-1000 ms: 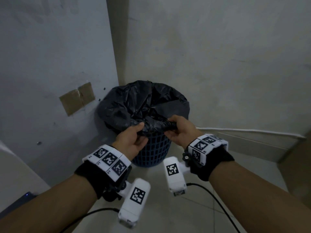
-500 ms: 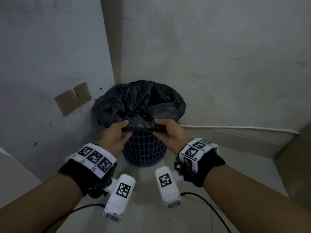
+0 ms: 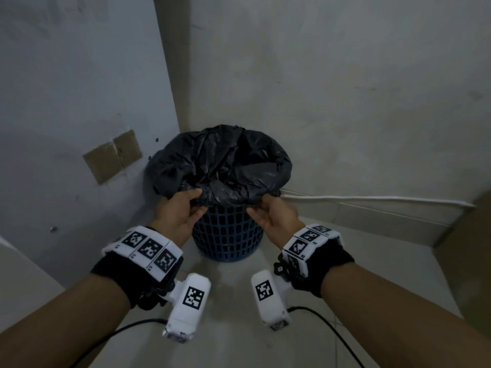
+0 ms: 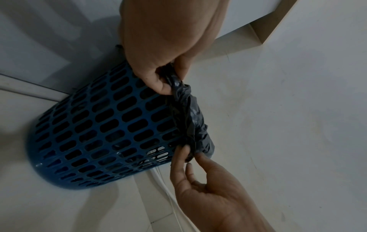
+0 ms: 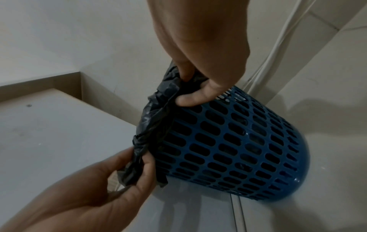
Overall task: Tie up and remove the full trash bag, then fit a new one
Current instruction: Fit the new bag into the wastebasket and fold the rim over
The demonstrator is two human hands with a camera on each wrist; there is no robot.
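The blue basket (image 3: pixel 228 235) stands on the floor in the far corner, where two grey walls (image 3: pixel 345 102) meet. Its far side is close to both walls, so the open room is on the near side, on the pale floor (image 3: pixel 231 301). A white cable (image 3: pixel 372 199) runs along the foot of the right wall, and a brown patch (image 3: pixel 113 156) sits on the left wall.

The black trash bag (image 3: pixel 225 160) is inside the basket, and its edge is folded out over the rim all around. The mouth of the bag is open. On the near side the edge is bunched into a thick roll that lies on the rim.

The left hand (image 3: pixel 178 213) holds the left end of this roll. In the left wrist view its thumb and curled fingers (image 4: pixel 158 84) pinch the plastic tight. The right hand (image 3: pixel 273 216) holds the right end. In the right wrist view its thumb (image 5: pixel 190 98) presses the plastic from below, and the other fingers are curled over it from above. Both hands are at the near rim, just beside the basket wall, one at each end of the roll.
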